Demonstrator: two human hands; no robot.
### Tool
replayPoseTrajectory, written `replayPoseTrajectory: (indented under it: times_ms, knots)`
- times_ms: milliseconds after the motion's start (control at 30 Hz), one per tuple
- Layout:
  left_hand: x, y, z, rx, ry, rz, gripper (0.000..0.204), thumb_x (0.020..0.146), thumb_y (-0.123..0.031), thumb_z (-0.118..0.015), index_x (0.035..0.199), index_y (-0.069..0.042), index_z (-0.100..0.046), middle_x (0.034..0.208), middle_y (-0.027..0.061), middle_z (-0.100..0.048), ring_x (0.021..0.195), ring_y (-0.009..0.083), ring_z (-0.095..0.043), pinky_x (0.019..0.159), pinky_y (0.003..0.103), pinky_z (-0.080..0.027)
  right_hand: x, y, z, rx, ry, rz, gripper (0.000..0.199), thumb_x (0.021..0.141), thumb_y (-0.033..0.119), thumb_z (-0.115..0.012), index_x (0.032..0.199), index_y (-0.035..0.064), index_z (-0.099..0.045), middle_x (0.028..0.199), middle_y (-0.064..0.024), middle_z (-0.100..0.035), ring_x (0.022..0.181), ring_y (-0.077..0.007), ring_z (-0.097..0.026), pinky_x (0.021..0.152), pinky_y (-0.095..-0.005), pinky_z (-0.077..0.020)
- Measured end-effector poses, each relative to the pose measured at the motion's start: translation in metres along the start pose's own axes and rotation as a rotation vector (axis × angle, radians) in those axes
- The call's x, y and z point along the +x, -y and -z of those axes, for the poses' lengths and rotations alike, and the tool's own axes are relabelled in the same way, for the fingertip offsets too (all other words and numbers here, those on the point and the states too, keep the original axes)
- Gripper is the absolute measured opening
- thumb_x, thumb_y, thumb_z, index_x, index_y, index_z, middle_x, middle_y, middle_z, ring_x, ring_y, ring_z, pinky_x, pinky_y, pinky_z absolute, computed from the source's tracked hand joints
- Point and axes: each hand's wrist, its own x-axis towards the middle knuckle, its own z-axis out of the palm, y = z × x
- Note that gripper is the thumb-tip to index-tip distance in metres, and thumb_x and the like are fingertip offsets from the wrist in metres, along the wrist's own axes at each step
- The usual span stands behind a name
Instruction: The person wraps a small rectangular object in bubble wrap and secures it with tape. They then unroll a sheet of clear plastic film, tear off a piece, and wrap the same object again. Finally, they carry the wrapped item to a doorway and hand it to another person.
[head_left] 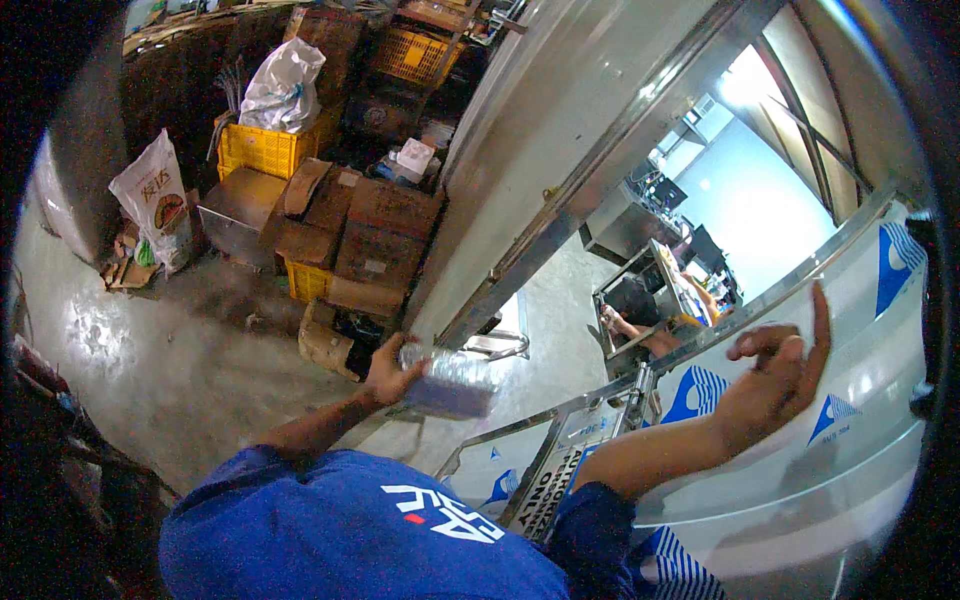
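My left hand [388, 374] is closed around one end of a clear, ridged plastic container [455, 383], which lies nearly sideways. Motion blurs the container, and what is in it I cannot make out. Raised at the right is my right hand [775, 375], empty, with the index finger stretched up and the others partly bent. Behind it stands a shiny metal door [800, 450] with blue triangular marks; whether the hand touches the door I cannot tell. A sign plate [548, 490] is on the door beside my right forearm.
A metal door frame [590, 180] slants across the middle. Beyond it, a room holds a desk [680, 285], monitors and a seated person's legs [630, 328]. At the left are cardboard boxes [385, 235], a yellow crate [262, 150] and a white sack [158, 200].
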Motion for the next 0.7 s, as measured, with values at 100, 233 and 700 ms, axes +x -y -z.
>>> replayPoseTrajectory:
  times_ms: [100, 233, 700]
  knots:
    - [-0.032, 0.018, 0.006, 0.081, 0.102, 0.138, 0.064, 0.083, -0.044, -0.078, 0.122, 0.003, -0.058, 0.109, 0.0198, -0.068, 0.103, 0.0265, -0.066, 0.091, 0.040, -0.052, 0.025, 0.004, -0.001, 0.072, -0.022, 0.083, 0.066, 0.105, 0.045, -0.047, 0.143, -0.0078, -0.045, 0.062, -0.0030, -0.049, 0.057, -0.0118, -0.044, 0.054, -0.0262, -0.0383]
    - [-0.041, 0.026, -0.003, 0.022, 0.091, 0.191, 0.070, 0.081, -0.046, -0.080, 0.124, 0.004, -0.058, 0.108, 0.0196, -0.068, 0.102, 0.0261, -0.066, 0.090, 0.039, -0.053, 0.033, 0.026, -0.043, 0.044, 0.147, 0.201, 0.062, 0.099, 0.048, -0.052, 0.134, -0.0036, -0.053, 0.069, -0.0053, -0.053, 0.063, -0.0152, -0.048, 0.058, -0.0294, -0.0382]
    - [-0.044, 0.098, 0.071, 0.413, 0.323, 0.232, 0.081, 0.079, -0.059, -0.072, 0.128, 0.003, -0.058, 0.120, 0.0278, -0.065, 0.114, 0.0388, -0.063, 0.094, 0.047, -0.050, -0.195, -0.133, -0.049, -0.253, 0.605, -0.411, 0.032, 0.098, 0.019, -0.061, 0.120, -0.0032, -0.067, 0.114, -0.0175, -0.071, 0.103, -0.0268, -0.068, 0.091, -0.0389, -0.0530]
